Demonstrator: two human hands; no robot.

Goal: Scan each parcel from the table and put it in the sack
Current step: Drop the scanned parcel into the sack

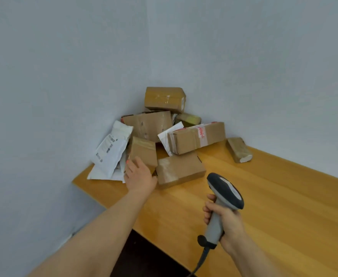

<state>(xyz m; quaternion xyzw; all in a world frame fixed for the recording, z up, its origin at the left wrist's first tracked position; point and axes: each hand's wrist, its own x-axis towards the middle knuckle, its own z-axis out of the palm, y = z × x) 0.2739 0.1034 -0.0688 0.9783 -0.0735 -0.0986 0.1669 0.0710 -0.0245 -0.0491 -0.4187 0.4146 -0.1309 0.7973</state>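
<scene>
Now the left hand's (140, 173) spread fingers (128, 162) touch the small cardboard box (144, 149) to lift it, while the right hand's (227, 218) fingers (208, 212) clasp the barcode scanner (224, 191), ready.

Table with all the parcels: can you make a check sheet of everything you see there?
Surface: orange-brown wooden table, parcels piled in its far corner.
Job's things: heap of brown cardboard boxes and white plastic mailers; one tan wrapped parcel lies apart at the right; grey handheld barcode scanner; sack not seen.
Clutter: nothing seen.
Hands: left hand touches a small upright cardboard box, grip unclear; right hand has its fingers curled round the scanner's handle.
Cables: dark scanner cable runs down from the scanner's base out of view.
Surroundings: pale grey walls, dark floor below.
</scene>
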